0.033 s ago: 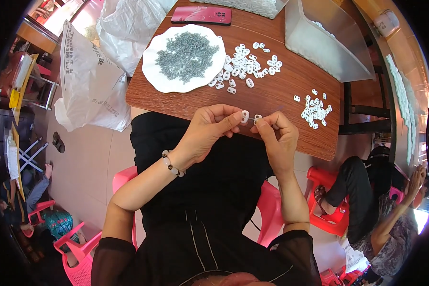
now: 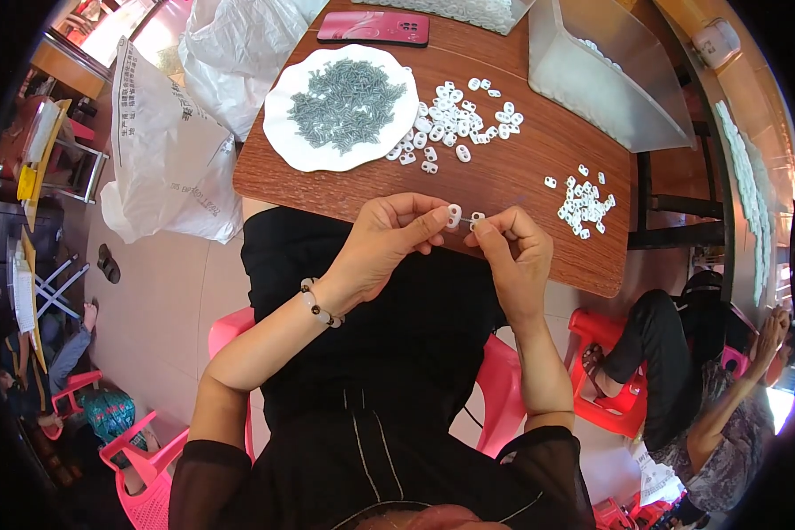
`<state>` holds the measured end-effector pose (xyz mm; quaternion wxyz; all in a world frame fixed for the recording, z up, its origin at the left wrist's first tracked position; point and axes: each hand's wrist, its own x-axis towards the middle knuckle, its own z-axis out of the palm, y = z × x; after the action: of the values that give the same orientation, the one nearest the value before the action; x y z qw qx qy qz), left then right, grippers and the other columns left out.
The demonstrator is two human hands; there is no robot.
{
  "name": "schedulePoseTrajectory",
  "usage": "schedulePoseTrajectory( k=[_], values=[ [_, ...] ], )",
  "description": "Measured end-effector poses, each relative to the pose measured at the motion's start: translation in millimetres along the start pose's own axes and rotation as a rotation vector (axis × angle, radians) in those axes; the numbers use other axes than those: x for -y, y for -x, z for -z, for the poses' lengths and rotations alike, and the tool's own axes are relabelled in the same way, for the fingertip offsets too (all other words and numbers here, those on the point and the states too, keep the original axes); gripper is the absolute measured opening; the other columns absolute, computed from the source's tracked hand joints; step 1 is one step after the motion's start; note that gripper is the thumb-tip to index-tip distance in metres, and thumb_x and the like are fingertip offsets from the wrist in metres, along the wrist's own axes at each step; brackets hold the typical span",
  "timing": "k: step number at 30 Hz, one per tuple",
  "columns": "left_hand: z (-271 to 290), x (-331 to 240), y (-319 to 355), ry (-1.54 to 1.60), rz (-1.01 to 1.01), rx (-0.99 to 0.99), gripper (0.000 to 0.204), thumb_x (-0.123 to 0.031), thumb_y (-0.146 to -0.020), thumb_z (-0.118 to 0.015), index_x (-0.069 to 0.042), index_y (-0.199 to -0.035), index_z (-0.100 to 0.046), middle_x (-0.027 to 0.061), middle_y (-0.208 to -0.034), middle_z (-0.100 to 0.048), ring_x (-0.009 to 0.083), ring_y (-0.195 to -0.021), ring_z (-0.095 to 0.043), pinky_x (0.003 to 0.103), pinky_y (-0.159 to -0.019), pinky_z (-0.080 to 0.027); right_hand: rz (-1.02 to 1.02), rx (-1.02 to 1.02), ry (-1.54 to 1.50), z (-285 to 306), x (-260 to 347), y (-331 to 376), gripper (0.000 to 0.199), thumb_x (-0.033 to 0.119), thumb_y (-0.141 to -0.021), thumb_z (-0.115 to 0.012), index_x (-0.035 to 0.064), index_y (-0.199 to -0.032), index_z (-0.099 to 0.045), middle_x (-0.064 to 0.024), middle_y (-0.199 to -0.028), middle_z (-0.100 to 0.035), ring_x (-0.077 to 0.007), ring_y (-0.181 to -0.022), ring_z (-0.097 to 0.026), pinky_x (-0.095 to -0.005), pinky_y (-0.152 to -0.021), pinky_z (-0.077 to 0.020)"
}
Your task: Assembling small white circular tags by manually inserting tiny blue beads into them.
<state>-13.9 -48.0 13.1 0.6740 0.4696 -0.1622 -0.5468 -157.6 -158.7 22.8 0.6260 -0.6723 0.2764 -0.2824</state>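
Note:
Near the table's front edge, my left hand (image 2: 396,240) pinches a small white oval plastic piece with two holes (image 2: 454,217) between thumb and fingers. My right hand (image 2: 514,250) is closed just to its right, with a second white two-hole piece (image 2: 477,218) at its fingertips. A thin grey screw-like pin (image 2: 465,220) spans the short gap between the two pieces. How far the pin sits in either piece is too small to tell. Beyond my left hand, a white scalloped plate (image 2: 283,140) bears a heap of small grey screws (image 2: 344,102).
Loose white pieces (image 2: 450,119) lie beside the plate on the brown table (image 2: 495,185); another small pile (image 2: 585,205) is at the right. A pink phone (image 2: 373,29) and a translucent bin (image 2: 592,97) are farther back. White sacks (image 2: 172,159) stand left. A person (image 2: 724,424) sits at right.

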Motion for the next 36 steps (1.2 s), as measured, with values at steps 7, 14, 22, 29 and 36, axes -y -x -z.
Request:
schedulePoseTrajectory(
  k=[7,14,22,29,36],
  values=[
    [1.1,1.5,-0.1,0.005,-0.003,-0.010,0.022,-0.017,-0.090,-0.065,0.000,-0.104,-0.064,0.0026,-0.090,-0.067,0.0057,-0.073,-0.058,0.018,-0.065,-0.046,-0.003,-0.005,-0.015,-1.3,-1.3,0.6,0.012,0.008,-0.089,-0.062,0.0010,-0.080,-0.061,-0.0024,-0.073,-0.065,-0.0028,-0.065,-0.056,-0.0173,-0.058,-0.0424],
    [2.3,2.7,-0.1,0.024,0.017,-0.015,0.023,-0.019,-0.090,-0.066,0.000,-0.103,-0.065,0.0028,-0.088,-0.067,0.0056,-0.073,-0.058,0.018,-0.065,-0.046,0.023,-0.012,-0.032,-1.0,0.1,0.6,0.011,0.007,-0.089,-0.061,0.0003,-0.080,-0.060,-0.0034,-0.073,-0.065,-0.0035,-0.067,-0.057,-0.0178,-0.059,-0.0438],
    [1.0,2.8,0.6,0.026,0.011,-0.021,0.022,-0.019,-0.090,-0.066,0.000,-0.102,-0.065,0.0025,-0.089,-0.067,0.0053,-0.073,-0.058,0.018,-0.065,-0.046,0.013,-0.002,-0.050,-2.3,0.0,1.5,0.011,0.007,-0.089,-0.061,0.0002,-0.081,-0.060,-0.0033,-0.074,-0.065,-0.0037,-0.067,-0.057,-0.0176,-0.059,-0.0438],
    [-1.0,2.7,0.7,0.017,-0.006,-0.020,0.022,-0.018,-0.089,-0.067,0.000,-0.102,-0.065,0.0023,-0.085,-0.066,0.0047,-0.072,-0.058,0.018,-0.063,-0.045,0.006,0.016,0.021,-1.8,-1.9,1.9,0.012,0.008,-0.090,-0.061,0.0002,-0.081,-0.060,-0.0034,-0.074,-0.065,-0.0045,-0.068,-0.058,-0.0185,-0.063,-0.0449],
    [-3.2,6.1,1.5,-0.052,-0.063,-0.031,0.022,-0.017,-0.090,-0.066,0.001,-0.102,-0.065,0.0026,-0.083,-0.067,0.0045,-0.071,-0.058,0.018,-0.062,-0.045,0.057,-0.013,0.045,-5.5,-9.9,2.0,0.012,0.009,-0.089,-0.064,0.0014,-0.080,-0.061,-0.0001,-0.071,-0.065,-0.0005,-0.059,-0.051,-0.0166,-0.052,-0.0372]
  ],
)
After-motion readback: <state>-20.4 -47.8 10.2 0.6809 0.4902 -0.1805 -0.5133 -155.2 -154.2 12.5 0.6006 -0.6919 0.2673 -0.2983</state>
